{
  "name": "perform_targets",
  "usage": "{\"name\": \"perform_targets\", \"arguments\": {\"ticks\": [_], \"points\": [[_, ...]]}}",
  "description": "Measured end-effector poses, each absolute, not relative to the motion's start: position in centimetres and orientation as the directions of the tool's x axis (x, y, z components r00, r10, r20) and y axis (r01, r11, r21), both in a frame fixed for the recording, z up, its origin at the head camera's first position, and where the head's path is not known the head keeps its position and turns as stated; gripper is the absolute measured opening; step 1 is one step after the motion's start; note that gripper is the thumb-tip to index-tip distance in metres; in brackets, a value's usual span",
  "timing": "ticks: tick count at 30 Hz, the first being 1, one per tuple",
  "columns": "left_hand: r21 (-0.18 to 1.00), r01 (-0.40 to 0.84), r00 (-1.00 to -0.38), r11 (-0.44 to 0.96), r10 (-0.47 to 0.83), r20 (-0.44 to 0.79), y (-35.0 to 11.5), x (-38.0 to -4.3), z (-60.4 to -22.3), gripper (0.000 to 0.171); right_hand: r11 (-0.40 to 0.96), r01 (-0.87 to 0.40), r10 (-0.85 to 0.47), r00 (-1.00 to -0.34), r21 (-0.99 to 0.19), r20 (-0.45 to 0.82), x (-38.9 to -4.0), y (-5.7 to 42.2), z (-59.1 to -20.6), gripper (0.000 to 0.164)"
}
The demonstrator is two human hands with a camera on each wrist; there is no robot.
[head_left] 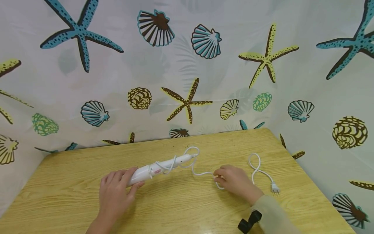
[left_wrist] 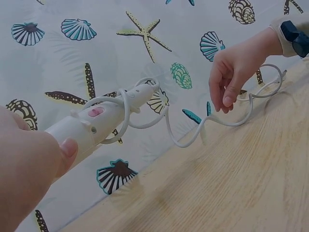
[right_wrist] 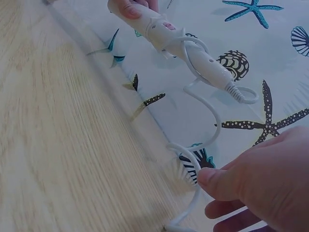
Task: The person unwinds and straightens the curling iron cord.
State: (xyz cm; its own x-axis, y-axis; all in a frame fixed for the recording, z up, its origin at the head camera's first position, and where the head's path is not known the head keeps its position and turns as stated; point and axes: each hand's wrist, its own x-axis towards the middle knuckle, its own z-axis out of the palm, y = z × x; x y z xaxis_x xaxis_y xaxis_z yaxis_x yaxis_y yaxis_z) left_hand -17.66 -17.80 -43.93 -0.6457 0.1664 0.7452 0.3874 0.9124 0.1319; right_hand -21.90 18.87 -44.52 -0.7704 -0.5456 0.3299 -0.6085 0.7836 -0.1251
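My left hand (head_left: 115,191) grips the wide end of a white, wand-shaped electric appliance (head_left: 141,174) with a pink switch (left_wrist: 96,111). The appliance is tilted, its narrow cord end pointing up and to the right in the head view. Part of its white cord (right_wrist: 215,113) winds loosely around the narrow end, and the rest trails right in curves. Over that trailing part is my right hand (head_left: 233,182), its fingers loosely bent and thumb apart from them. In the right wrist view the thumb (right_wrist: 215,182) is right beside the cord.
The cord's far end loops on the wooden table (head_left: 181,208) and finishes in a two-pin plug (head_left: 275,188) to the right of my right hand. A cloth (head_left: 163,68) printed with shells and starfish hangs behind the table and along its sides. My right wrist wears a black strap device (head_left: 249,222).
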Motion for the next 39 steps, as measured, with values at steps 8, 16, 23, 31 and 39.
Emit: {"name": "perform_targets", "arguments": {"ticks": [8,16,23,31,39], "points": [[0.137,0.399,-0.642,0.907,0.170,0.748,-17.7,-17.7,-43.9,0.051,0.753,-0.648,-0.563,-0.727,-0.120,0.394,-22.3,17.1,-44.4,0.015],[0.142,0.397,-0.647,0.907,0.166,0.744,-17.7,-17.7,-44.0,0.051,0.729,-0.672,-0.565,-0.697,-0.127,0.441,-22.8,16.1,-44.6,0.013],[0.142,0.400,-0.647,0.905,0.169,0.744,-17.7,-17.7,-44.1,0.052,0.717,-0.682,-0.580,-0.700,-0.146,0.417,-23.0,15.2,-44.6,0.014],[0.149,0.399,-0.658,0.905,0.169,0.734,-17.6,-17.6,-44.0,0.052,0.714,-0.685,-0.596,-0.704,-0.147,0.386,-23.2,14.4,-44.7,0.013],[0.140,0.400,-0.659,0.906,0.178,0.731,-17.6,-17.5,-43.8,0.052,0.711,-0.686,-0.595,-0.705,-0.155,0.386,-23.3,14.2,-44.9,0.011]]}}
